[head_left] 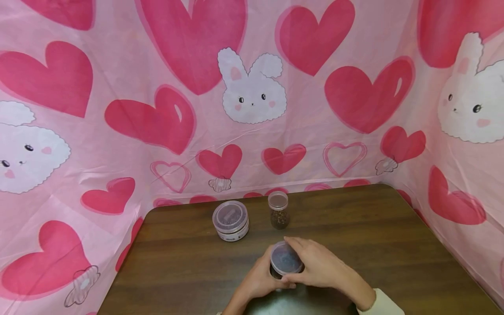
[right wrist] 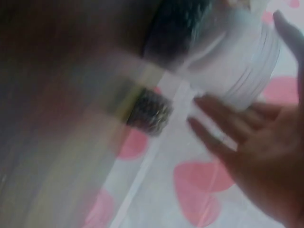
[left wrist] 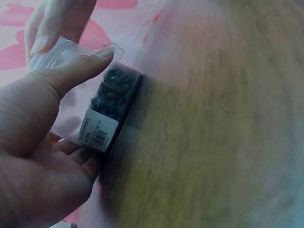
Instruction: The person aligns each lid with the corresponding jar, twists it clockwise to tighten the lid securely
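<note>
A clear plastic jar of dark beans stands upright on the table, its round lid (head_left: 286,258) facing up. My left hand (head_left: 260,276) grips the jar's side, with the thumb along the wall in the left wrist view. There the dark beans (left wrist: 113,90) and a white barcode label (left wrist: 98,129) show near the jar's bottom. My right hand (head_left: 320,264) holds the rim of the lid, fingers at the far side and thumb at the near side. The right wrist view is blurred; the right hand (right wrist: 266,156) lies around the ridged top of the jar (right wrist: 223,52).
A wide, low lidded tub (head_left: 231,221) stands behind and to the left. Behind the held jar is a small, taller jar (head_left: 279,212) with brown bits inside. A pink heart-patterned cloth (head_left: 252,135) rises along the back and sides of the brown table (head_left: 177,262).
</note>
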A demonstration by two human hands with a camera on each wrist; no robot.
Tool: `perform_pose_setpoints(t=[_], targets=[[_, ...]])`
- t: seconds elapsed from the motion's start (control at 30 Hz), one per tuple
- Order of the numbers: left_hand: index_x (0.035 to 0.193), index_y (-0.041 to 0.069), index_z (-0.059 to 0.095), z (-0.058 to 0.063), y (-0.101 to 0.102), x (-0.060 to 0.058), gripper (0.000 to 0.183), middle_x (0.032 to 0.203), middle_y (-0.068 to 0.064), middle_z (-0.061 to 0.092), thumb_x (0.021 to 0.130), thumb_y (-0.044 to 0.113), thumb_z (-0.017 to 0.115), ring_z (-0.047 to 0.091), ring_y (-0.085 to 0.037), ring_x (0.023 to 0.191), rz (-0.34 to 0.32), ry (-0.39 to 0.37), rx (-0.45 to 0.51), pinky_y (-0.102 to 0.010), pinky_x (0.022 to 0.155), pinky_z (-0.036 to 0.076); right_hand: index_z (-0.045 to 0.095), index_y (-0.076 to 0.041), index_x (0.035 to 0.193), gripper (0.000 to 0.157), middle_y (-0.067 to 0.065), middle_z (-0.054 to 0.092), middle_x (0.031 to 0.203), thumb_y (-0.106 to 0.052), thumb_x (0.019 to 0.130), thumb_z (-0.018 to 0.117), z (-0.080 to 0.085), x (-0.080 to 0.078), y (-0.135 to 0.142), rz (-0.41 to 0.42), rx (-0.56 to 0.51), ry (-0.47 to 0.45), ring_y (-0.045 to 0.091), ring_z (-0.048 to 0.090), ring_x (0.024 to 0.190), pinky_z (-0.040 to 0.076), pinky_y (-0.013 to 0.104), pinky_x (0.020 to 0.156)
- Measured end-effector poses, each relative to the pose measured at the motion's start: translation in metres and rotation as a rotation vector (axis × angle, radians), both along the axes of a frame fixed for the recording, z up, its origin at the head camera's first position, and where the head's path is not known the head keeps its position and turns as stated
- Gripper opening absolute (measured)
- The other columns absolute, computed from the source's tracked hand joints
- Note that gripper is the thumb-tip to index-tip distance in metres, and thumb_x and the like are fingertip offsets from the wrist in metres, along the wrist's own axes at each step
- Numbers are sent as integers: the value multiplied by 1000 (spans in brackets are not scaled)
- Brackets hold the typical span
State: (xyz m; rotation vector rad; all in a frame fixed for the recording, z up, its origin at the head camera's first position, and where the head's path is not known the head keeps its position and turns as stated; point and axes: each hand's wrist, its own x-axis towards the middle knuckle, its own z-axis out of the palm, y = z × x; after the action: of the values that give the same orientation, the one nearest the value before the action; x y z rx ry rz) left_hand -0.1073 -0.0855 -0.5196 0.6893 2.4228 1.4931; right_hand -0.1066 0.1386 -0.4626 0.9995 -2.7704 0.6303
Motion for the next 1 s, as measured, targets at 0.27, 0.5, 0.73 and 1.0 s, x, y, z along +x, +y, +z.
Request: perform_pose_setpoints(t=[0.27, 0.5, 0.73, 1.0], targets=[[155, 33, 39, -1, 2, 1, 101, 142, 3, 64, 73, 38, 98, 60, -10, 128, 15, -66, -4, -29, 108, 48, 46, -17, 158, 93, 2, 56, 156, -65, 86, 78, -3, -16, 13, 169, -75, -159, 24, 60, 139, 53, 47, 111], [156, 34, 39, -2, 2, 0, 102, 145, 3, 64, 73, 38, 98, 60, -12, 130, 16, -57, -6, -31, 109, 48, 53, -16, 154, 90, -1, 62, 149, -67, 84, 78, -7, -17, 12, 171, -92, -79, 19, 64, 132, 56, 44, 106], [158, 30, 37, -1, 2, 0, 104, 146, 2, 63, 74, 38, 97, 60, -11, 131, 13, -43, 4, -31, 111, 47, 67, -9, 138, 90, 1, 75, 127, -76, 78, 78, -7, -8, 0, 15, -11, 146, 17, 71, 113, 59, 42, 97], [152, 27, 45, -1, 1, 2, 94, 145, 0, 64, 74, 32, 98, 61, -13, 129, 5, -1, 35, -30, 110, 49, 72, -1, 118, 94, 9, 79, 101, -87, 80, 65, -4, 10, -19, -154, 158, 380, 23, 76, 93, 61, 43, 92]])
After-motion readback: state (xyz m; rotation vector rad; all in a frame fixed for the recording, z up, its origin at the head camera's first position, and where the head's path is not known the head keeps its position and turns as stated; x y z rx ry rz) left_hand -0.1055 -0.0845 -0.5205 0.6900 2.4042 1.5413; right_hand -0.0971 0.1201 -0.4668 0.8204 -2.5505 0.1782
